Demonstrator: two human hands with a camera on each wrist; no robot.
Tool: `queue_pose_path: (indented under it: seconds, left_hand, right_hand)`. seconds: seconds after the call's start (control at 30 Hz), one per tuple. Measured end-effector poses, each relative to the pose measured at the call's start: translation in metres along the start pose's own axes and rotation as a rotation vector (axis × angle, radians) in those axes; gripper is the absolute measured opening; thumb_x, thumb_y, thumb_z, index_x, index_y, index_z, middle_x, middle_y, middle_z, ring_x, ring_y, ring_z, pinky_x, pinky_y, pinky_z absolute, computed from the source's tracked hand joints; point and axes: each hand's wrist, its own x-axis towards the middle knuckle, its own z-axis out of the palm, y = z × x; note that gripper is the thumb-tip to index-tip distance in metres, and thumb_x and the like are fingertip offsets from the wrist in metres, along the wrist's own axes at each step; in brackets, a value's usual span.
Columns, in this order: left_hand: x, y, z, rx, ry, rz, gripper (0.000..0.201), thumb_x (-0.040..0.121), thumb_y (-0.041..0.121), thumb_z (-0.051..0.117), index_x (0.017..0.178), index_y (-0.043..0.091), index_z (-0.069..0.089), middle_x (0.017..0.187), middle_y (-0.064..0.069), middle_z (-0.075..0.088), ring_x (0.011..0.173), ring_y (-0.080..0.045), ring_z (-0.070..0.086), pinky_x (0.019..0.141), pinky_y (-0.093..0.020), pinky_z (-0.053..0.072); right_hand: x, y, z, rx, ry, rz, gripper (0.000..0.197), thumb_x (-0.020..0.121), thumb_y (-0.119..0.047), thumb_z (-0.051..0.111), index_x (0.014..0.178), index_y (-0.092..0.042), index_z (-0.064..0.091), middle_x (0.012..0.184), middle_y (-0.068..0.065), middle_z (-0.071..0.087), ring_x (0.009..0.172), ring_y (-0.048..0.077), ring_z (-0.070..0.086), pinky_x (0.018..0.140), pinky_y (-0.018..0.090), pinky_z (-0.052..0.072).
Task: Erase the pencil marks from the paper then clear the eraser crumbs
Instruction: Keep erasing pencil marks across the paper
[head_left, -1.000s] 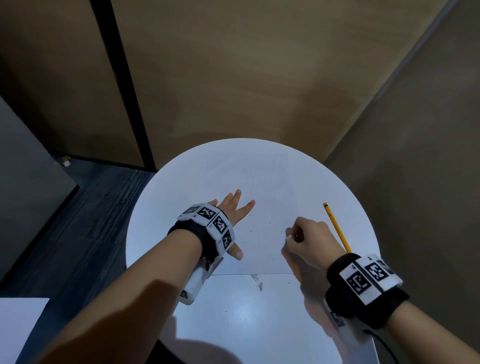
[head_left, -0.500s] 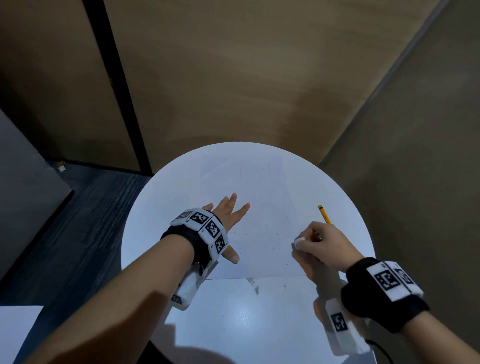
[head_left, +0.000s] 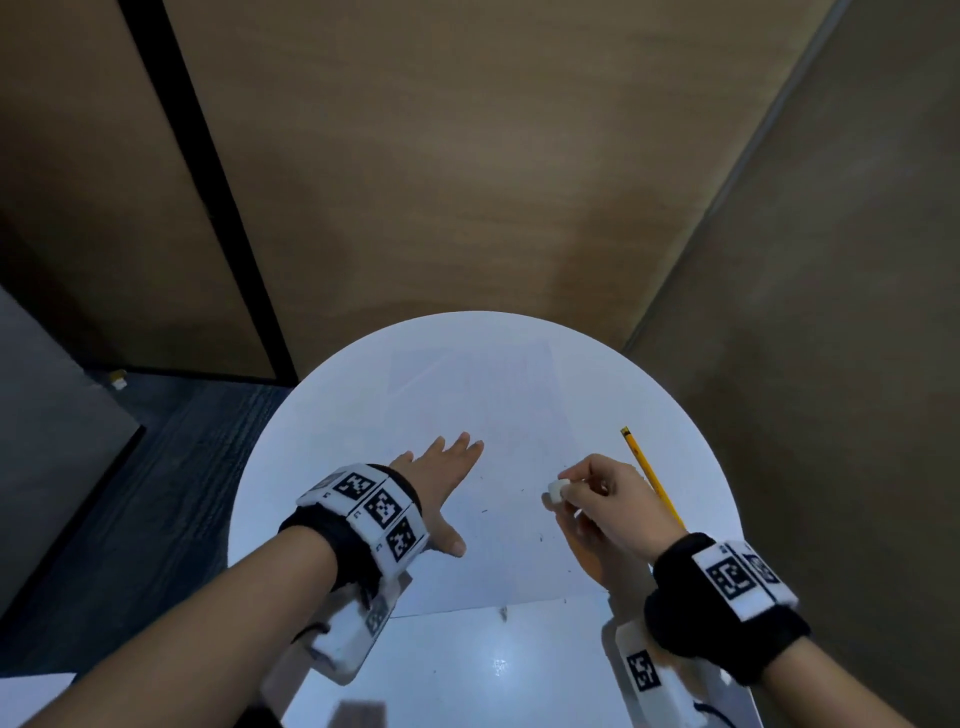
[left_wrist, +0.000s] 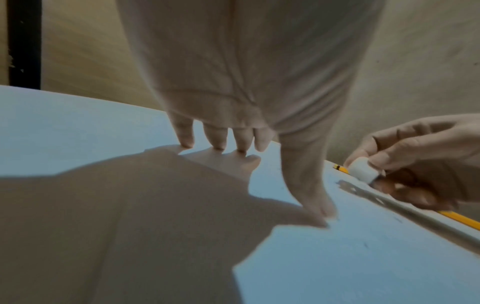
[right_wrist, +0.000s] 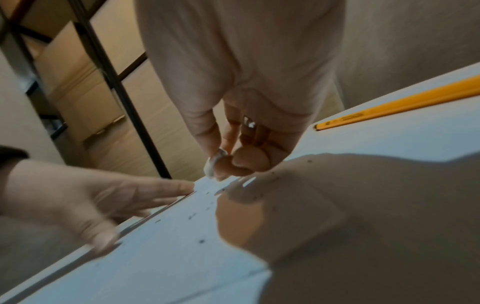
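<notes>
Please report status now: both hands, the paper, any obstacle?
Left hand flat, pressing the paper. Right hand pinches the eraser, lifted just off the sheet. Dark crumbs lie scattered on it. Pencil beside right hand, not blocking.

On the round white table (head_left: 322, 441), the left hand (head_left: 441, 478) lies flat on the paper (head_left: 509, 415) at 9 o'clock, blocking that side. At 3 o'clock the right hand (head_left: 608, 499), pinching the eraser (head_left: 558, 491) just above the sheet, and the yellow pencil (head_left: 647, 475) beside it close the right edge. Between the hands, toward 12 o'clock, bare paper with scattered dark crumbs (head_left: 484, 511) lies open. Walls (head_left: 467, 182) stand close behind the far rim.
</notes>
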Motion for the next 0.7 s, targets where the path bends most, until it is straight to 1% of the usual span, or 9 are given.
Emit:
queue_pose_path:
  seconds: [0.07,0.1,0.13,0.17,0.27,0.37,0.5,0.6,0.7]
  left_hand:
    - [-0.002,0.000,-0.008,-0.080,0.102,-0.041,0.094,0.087,0.041,0.065,0.152,0.028,-0.002,0.159,0.009,-0.001,0.146,-0.017,0.009,0.117,-0.036,0.018]
    - [-0.002,0.000,-0.012,-0.096,0.172,-0.077,0.088,0.088,0.041,0.063,0.152,0.028,0.004,0.159,0.009,0.006,0.145,-0.017,0.016,0.116,-0.035,0.020]
    - [-0.001,0.000,-0.015,-0.075,0.223,-0.119,0.086,0.088,0.044,0.061,0.152,0.027,0.006,0.159,0.007,0.008,0.144,-0.017,0.017,0.116,-0.036,0.019]
    - [0.001,0.000,-0.016,-0.034,0.240,-0.161,0.089,0.087,0.048,0.061,0.152,0.025,0.004,0.160,0.005,0.003,0.146,-0.017,0.011,0.117,-0.039,0.015]
    - [0.013,-0.005,-0.012,0.020,0.129,-0.233,0.110,0.079,0.062,0.061,0.151,0.023,-0.012,0.158,-0.001,-0.019,0.146,-0.022,-0.012,0.115,-0.053,0.001]
    - [0.021,-0.009,-0.006,0.013,0.042,-0.187,0.118,0.073,0.065,0.064,0.148,0.027,-0.019,0.155,-0.001,-0.027,0.144,-0.026,-0.018,0.112,-0.058,-0.001]
    - [0.021,-0.007,-0.004,0.049,0.020,-0.123,0.116,0.073,0.063,0.067,0.146,0.037,-0.020,0.154,0.000,-0.029,0.144,-0.027,-0.020,0.112,-0.058,-0.004]
    - [0.022,-0.007,-0.003,0.035,0.019,-0.119,0.110,0.075,0.063,0.066,0.146,0.042,-0.016,0.154,-0.002,-0.029,0.143,-0.030,-0.021,0.111,-0.059,-0.006]
    - [0.022,-0.002,-0.003,0.041,0.034,-0.125,0.104,0.077,0.066,0.061,0.146,0.044,-0.013,0.154,-0.005,-0.028,0.143,-0.033,-0.020,0.111,-0.059,-0.006]
  right_hand:
    - [0.002,-0.002,0.006,-0.152,-0.049,-0.044,0.013,0.091,-0.016,0.056,0.078,-0.019,0.058,0.075,-0.003,0.064,0.063,0.009,0.057,0.058,0.018,0.042]
    - [0.002,-0.003,0.009,-0.245,-0.076,-0.060,0.016,0.091,-0.017,0.056,0.075,-0.021,0.055,0.079,-0.005,0.062,0.069,0.007,0.055,0.058,0.015,0.039]
    - [0.003,-0.005,0.012,-0.316,-0.099,-0.070,0.018,0.091,-0.017,0.055,0.073,-0.022,0.053,0.081,-0.006,0.061,0.072,0.006,0.054,0.057,0.012,0.036]
    - [0.003,-0.006,0.013,-0.353,-0.113,-0.077,0.019,0.091,-0.017,0.055,0.073,-0.021,0.053,0.083,-0.006,0.060,0.075,0.008,0.053,0.056,0.011,0.036]
    - [0.008,-0.013,0.014,-0.358,-0.120,-0.073,0.017,0.090,-0.017,0.055,0.074,-0.021,0.055,0.086,-0.001,0.064,0.076,0.012,0.055,0.058,0.015,0.039]
    - [0.019,-0.023,0.013,-0.285,-0.085,-0.075,0.016,0.092,-0.017,0.053,0.076,-0.020,0.056,0.073,0.001,0.061,0.062,0.010,0.052,0.053,0.020,0.037]
    - [0.032,-0.035,0.024,-0.338,-0.168,-0.112,0.007,0.091,-0.017,0.054,0.087,-0.013,0.059,0.071,-0.002,0.057,0.060,0.006,0.050,0.052,0.017,0.035]
    - [0.037,-0.038,0.034,-0.423,-0.214,-0.152,0.004,0.088,-0.016,0.057,0.085,-0.014,0.059,0.073,-0.008,0.055,0.064,0.000,0.049,0.053,0.013,0.034]
    - [0.039,-0.037,0.034,-0.456,-0.218,-0.181,0.005,0.086,-0.018,0.060,0.082,-0.016,0.058,0.079,-0.007,0.059,0.066,-0.002,0.050,0.054,0.011,0.033]
